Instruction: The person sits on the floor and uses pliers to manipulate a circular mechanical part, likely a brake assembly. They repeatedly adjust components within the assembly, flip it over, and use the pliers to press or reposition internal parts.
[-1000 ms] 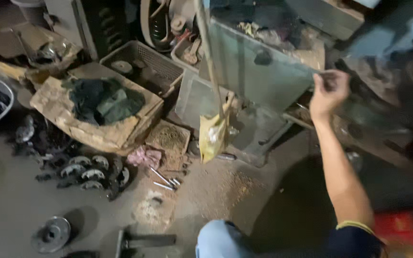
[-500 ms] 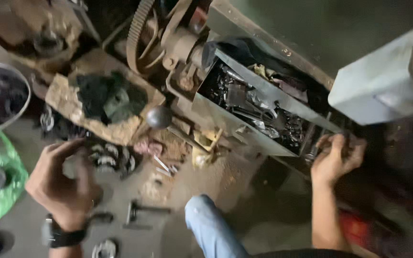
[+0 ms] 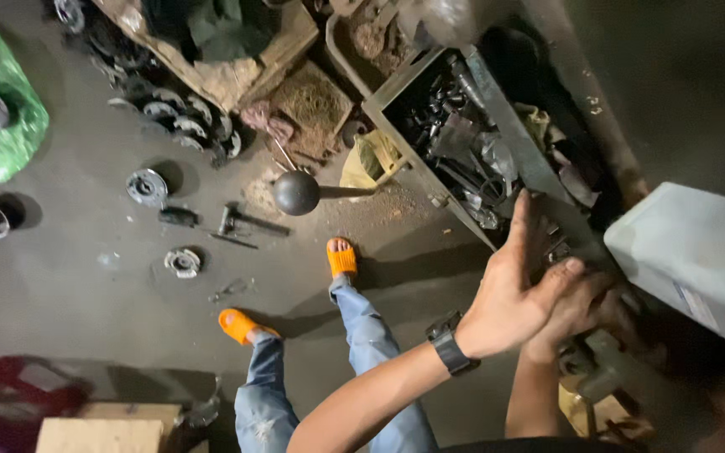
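The left hand [image 3: 509, 298], wearing a dark watch [image 3: 451, 348], is lying open at the lower right of the frame. Its fingers are stretching out flat and it is grasping nothing. It is resting over the right hand [image 3: 587, 312], which is curling under it around something dark. I cannot tell what this thing is, or how firmly the right hand is gripping it.

Both hands are working at the near end of a long metal tray [image 3: 417, 161]. The tray is running from the upper middle of the frame down to the hands and is holding many dark metal parts and tools. To my judgement the work is only beginning: the hands are touching the tray's end, but no part is being lifted out, and the tray is looking full. A pale grey box [image 3: 698, 252] is standing just beside the hands, at the right.

Below the hands, the person's legs in blue jeans are standing on the floor [image 3: 77, 285] in orange sandals [image 3: 342, 258]. A round dark knob [image 3: 296, 193] is showing near the middle of the frame. Farther away, on the left, a hammer [image 3: 241, 222] and some pulleys [image 3: 146, 186] are lying on the floor. A green bag [image 3: 2, 109] is lying in the upper left corner.
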